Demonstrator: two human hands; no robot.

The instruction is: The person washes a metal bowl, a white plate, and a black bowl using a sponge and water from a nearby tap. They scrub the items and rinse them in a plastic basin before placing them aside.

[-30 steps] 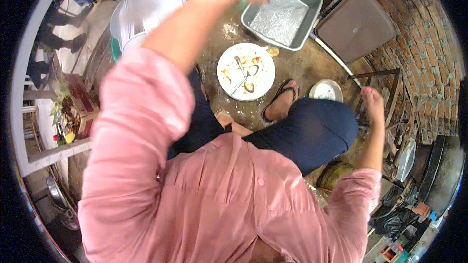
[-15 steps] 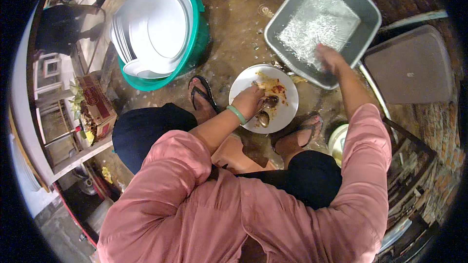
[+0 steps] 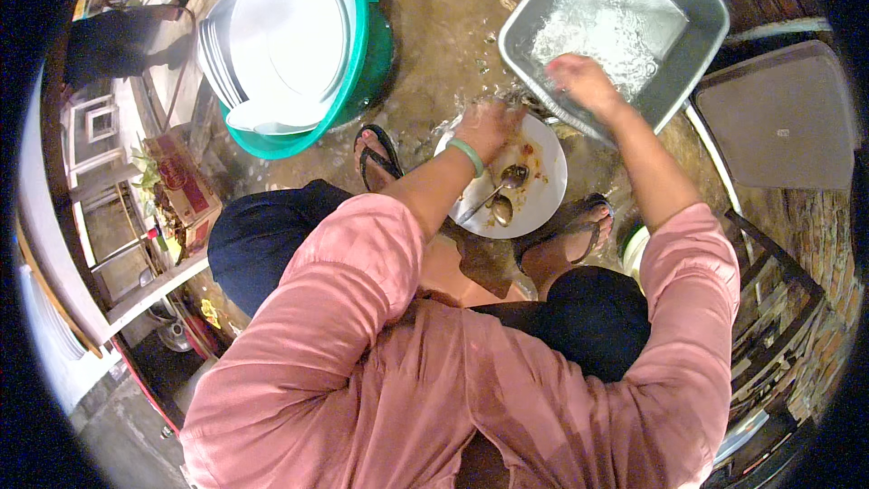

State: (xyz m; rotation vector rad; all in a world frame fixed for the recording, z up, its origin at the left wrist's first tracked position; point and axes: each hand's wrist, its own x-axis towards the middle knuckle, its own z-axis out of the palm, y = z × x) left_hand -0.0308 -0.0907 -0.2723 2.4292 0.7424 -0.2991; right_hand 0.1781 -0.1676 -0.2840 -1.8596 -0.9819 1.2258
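The soiled white plate [image 3: 546,195] lies on the wet floor [image 3: 434,45] between the sandalled feet [image 3: 373,161], two spoons [image 3: 514,176] on it. The left hand [image 3: 491,129] is at its far rim — blurred, so I cannot tell its grip. The right hand [image 3: 587,86] hangs over the near side of the grey basin [image 3: 693,45]; nothing seen in it, finger spread uncertain. Step in hand, I judge: clearing scraps. The next move calls for lifting the spoons off. The basin crowds the plate's far right; open room lies far left, toward the green tub [image 3: 367,45].
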